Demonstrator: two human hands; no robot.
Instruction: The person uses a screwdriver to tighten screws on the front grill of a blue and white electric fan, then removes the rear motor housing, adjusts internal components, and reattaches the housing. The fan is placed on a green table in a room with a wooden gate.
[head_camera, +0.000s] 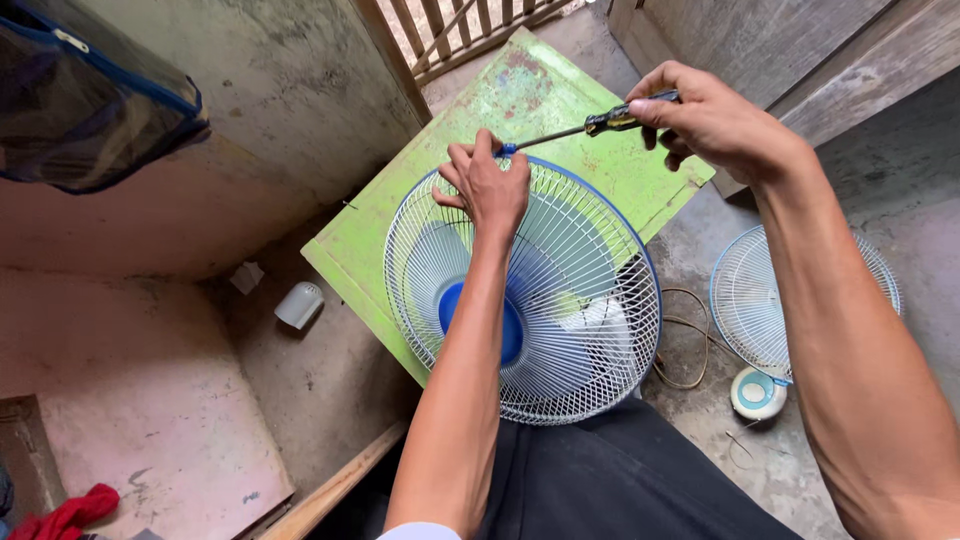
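Observation:
A white wire fan guard (560, 340) with a blue rim and a blue hub (452, 305) lies flat on a worn green table (520, 100), with pale blades showing through the wires. My left hand (487, 183) grips the guard's far rim. My right hand (705, 120) holds a screwdriver (585, 127) with a black and yellow handle. Its metal tip meets the rim right beside my left fingers.
A second wire guard (745, 300) lies on the concrete floor at the right, beside a round white and blue cap (758, 392) and a looped cord (685, 345). A white cup (299, 304) lies left of the table. A dark bag (85, 95) hangs top left; a red cloth (70, 512) bottom left.

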